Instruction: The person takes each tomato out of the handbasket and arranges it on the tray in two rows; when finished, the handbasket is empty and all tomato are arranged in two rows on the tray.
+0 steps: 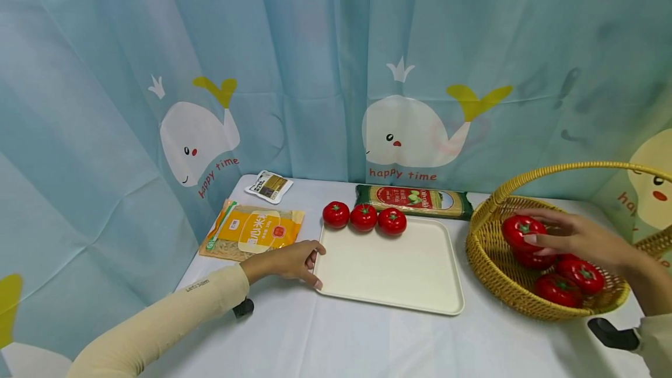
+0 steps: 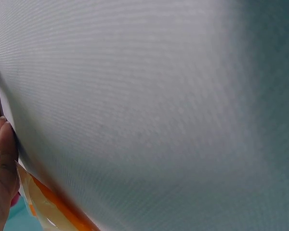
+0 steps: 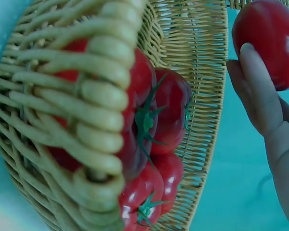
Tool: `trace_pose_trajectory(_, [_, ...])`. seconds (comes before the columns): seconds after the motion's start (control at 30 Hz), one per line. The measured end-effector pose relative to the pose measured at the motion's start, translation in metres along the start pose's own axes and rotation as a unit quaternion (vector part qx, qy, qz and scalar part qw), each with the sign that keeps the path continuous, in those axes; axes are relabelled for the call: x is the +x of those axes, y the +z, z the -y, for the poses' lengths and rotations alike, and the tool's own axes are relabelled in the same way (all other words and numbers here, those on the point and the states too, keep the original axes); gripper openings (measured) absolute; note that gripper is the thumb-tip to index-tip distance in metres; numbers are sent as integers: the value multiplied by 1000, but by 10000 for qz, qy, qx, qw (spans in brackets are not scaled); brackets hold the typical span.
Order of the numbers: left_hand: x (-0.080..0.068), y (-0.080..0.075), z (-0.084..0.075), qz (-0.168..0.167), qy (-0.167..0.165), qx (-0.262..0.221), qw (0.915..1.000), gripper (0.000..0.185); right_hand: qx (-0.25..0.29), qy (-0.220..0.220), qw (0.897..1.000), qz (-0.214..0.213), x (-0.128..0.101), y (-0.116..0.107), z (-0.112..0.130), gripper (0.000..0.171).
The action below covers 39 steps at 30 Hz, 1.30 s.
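Observation:
My right hand [image 1: 583, 238] holds a red tomato [image 1: 522, 231] with a green stem, above the wicker basket [image 1: 485, 276]. In the right wrist view, thumb and fingers press against the tomato [image 3: 267, 43], above the basket's woven side. Several more tomatoes [image 1: 580, 276] lie inside the basket, partly behind its rim in the wrist view. At the left edge of the cream tray [image 1: 388, 267], my left hand [image 1: 294, 261] grips the rim with thumb and curled fingers. Three tomatoes [image 1: 363, 217] stand in a row along the tray's far left side.
Behind the tray lies a long pasta packet [image 1: 415, 200]. An orange and clear food bag [image 1: 252, 231] lies beside my left hand, with a small white packet [image 1: 269, 186] beyond it. The basket's tall handle [image 1: 567, 167] arches over the right side. A blue curtain [image 1: 325, 74] hangs behind.

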<state>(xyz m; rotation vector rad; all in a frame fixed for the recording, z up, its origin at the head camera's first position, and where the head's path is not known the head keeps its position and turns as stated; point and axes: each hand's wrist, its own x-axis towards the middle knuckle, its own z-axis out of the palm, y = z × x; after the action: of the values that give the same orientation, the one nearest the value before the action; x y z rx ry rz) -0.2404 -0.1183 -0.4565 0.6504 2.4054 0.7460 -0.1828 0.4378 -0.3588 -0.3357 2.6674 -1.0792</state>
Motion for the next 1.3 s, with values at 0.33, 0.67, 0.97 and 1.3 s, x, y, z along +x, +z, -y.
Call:
trace_pose_trajectory(0.33, [1,-1,1,-3,-10,43,10000,70,361,9,9993,-19,-2,6,-2,59])
trace_pose_trajectory(0.67, [2,-1,2,4,-21,45,10000,70,581,-123,9982,-58,-4,17,3,58])
trace_pose_trajectory(0.97, [1,0,0,17,-5,-13,10000,70,818,-47,9966,27,-6,26,9,58])
trace_pose_trajectory(1.3, [0,0,1,2,27,30,10000,70,934,-369,9949,49,-14,36,19,57])
